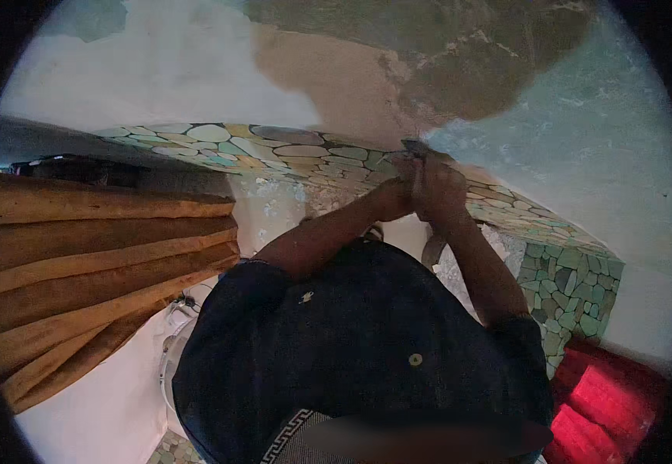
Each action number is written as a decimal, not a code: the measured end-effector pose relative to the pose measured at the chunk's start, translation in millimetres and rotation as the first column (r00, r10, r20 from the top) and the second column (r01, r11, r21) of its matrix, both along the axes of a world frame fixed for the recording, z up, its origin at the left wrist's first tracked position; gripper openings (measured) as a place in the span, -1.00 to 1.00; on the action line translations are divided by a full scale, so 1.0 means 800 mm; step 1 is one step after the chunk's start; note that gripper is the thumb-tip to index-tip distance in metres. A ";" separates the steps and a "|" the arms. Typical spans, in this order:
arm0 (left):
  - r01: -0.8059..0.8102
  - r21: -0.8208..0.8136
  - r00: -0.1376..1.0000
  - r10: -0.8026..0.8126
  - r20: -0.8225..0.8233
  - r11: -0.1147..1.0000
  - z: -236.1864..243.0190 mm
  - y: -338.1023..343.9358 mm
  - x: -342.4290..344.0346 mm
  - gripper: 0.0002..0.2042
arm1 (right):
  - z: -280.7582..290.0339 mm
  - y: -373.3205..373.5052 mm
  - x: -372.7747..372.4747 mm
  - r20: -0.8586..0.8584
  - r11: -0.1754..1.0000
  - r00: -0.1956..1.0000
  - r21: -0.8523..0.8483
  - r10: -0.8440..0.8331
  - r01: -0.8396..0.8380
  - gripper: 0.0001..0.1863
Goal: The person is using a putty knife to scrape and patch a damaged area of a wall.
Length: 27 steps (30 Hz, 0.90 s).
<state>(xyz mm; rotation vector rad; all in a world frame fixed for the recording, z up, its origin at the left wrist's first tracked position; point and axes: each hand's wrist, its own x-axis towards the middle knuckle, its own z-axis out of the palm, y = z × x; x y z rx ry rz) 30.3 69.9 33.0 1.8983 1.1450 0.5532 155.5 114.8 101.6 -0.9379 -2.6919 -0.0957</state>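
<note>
Your left hand [394, 196] and right hand [441, 190] are together before the patchy wall [336, 77]. The right is clamped on a dark-bladed tool [415, 145], seen by the stone-patterned band [289, 149]; whether the left grips it cannot be determined.

Dim, grainy light over my grip, ringed by black fisheye corners.
My left hand [392, 199] and right hand [440, 189] sink into shadow, fine detail lost; a bright patch lights the red cloth [602, 398], the stone-patterned band [285, 155] curves, and blur smears the lower edge.
</note>
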 end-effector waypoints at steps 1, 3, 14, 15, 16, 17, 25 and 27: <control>0.002 0.000 1.000 -0.002 -0.001 1.000 -0.033 0.004 -0.001 -0.69 | 0.004 -0.006 -0.008 -0.001 1.000 1.000 0.000 -0.002 0.002 -0.68; -0.100 -0.095 0.781 0.137 0.609 0.990 -0.123 0.003 -0.003 -0.66 | 0.028 -0.019 -0.034 0.041 0.940 0.986 -0.298 -0.161 0.166 -0.67; -0.083 -0.055 0.994 0.086 0.063 0.995 -0.015 -0.016 -0.023 -0.68 | 0.019 -0.022 -0.032 -0.002 0.945 0.981 -0.272 -0.192 0.185 -0.68; -0.130 0.055 0.988 0.125 0.087 0.990 -0.014 -0.023 -0.021 -0.69 | 0.023 -0.027 -0.031 -0.028 0.925 0.976 -0.326 -0.217 0.196 -0.68; -0.134 0.052 0.988 0.129 0.087 0.990 -0.011 -0.024 -0.017 -0.69 | 0.020 -0.027 -0.024 -0.027 0.925 0.977 -0.328 -0.213 0.193 -0.68; -0.109 -0.025 0.984 0.111 0.138 0.994 0.006 -0.020 -0.012 -0.69 | 0.021 -0.021 -0.015 -0.080 0.934 0.976 -0.315 -0.205 0.170 -0.68; -0.097 -0.331 0.978 0.151 0.141 0.939 0.048 -0.014 -0.032 -0.71 | 0.007 -0.010 -0.026 0.019 0.919 0.971 -0.319 -0.237 0.231 -0.69; -0.134 -0.159 0.976 0.158 0.152 0.978 0.025 -0.021 -0.025 -0.71 | 0.010 -0.019 -0.024 -0.135 0.992 0.987 -0.106 -0.084 0.070 -0.74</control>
